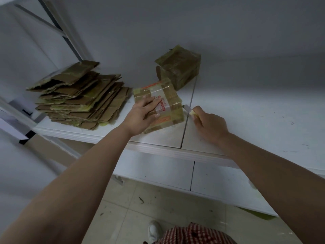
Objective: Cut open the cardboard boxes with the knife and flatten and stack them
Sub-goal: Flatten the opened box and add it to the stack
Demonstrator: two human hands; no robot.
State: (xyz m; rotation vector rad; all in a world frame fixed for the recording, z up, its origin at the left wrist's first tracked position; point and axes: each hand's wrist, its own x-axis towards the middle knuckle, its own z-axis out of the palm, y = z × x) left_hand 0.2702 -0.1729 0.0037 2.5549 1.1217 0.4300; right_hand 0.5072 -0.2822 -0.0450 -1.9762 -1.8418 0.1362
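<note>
— Where's the box (pixel 159 104) you're working on?

— At the front of the white table (pixel 246 120), under your left hand (pixel 142 113), whose fingers lie spread flat on the taped top. Your right hand (pixel 210 125) is curled round the knife (pixel 190 110), blade at the box's right edge.

— How will it handle?

— Probably light, stiff at the corners, slick where it's taped. Press down on bare cardboard, clear of the blade. The flattened stack (pixel 79 94) waits to the left, a second box (pixel 178 66) behind.
</note>
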